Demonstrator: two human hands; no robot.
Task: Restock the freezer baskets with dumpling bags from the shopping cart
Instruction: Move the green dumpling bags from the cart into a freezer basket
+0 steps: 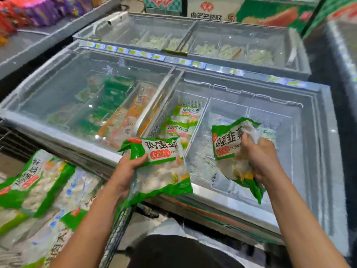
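Observation:
My left hand (pixel 125 171) grips a green and white dumpling bag (pixel 162 167) above the freezer's front edge. My right hand (pixel 260 157) grips a second matching bag (pixel 229 144) over a white wire basket (pixel 201 144) in the open right half of the freezer. The basket to its left (pixel 168 111) holds a few green dumpling bags (pixel 181 124). At the lower left, the shopping cart (pixel 117 235) is piled with several more dumpling bags (pixel 36 184).
The freezer's left half lies under a glass lid (pixel 77 89), with green and orange packs below. A second chest freezer (pixel 193 39) stands behind. A shelf with colourful packets (pixel 34 10) runs along the upper left. Dark floor lies at the right.

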